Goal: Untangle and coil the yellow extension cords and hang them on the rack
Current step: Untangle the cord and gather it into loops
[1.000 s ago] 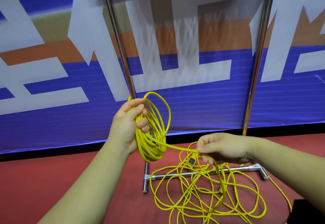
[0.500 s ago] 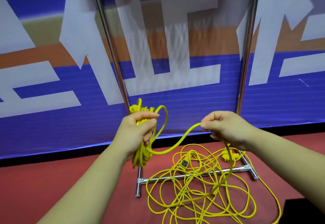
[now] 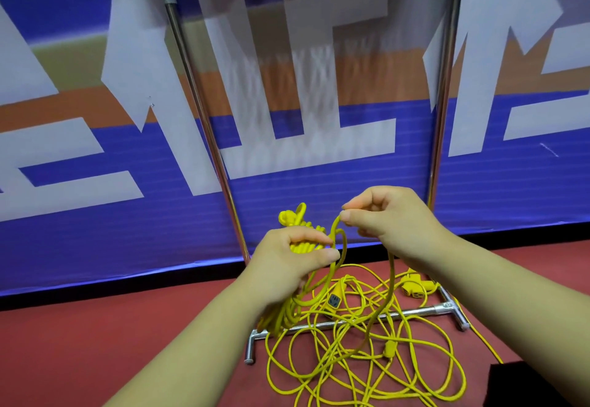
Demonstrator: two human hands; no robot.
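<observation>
My left hand (image 3: 287, 263) grips a coil of yellow extension cord (image 3: 298, 231), whose loops hang below the hand. Close beside it, my right hand (image 3: 388, 221) pinches a strand of the same cord between thumb and forefinger, just above the left fingers. From there the strand drops to a tangled pile of yellow cord (image 3: 360, 358) on the red floor. A yellow socket end (image 3: 333, 299) lies in the pile. The chrome rack (image 3: 204, 109) stands behind, its base bar (image 3: 415, 312) running through the pile.
A blue, white and orange banner wall stands right behind the rack. More yellow plugs (image 3: 415, 287) lie by the rack's right foot. A dark object (image 3: 539, 384) sits at the bottom right corner. Red floor spreads to the left.
My right hand has risen from the pile and swung left with the strand, up next to the left hand. The view has tilted up, showing the rack's top fitting.
</observation>
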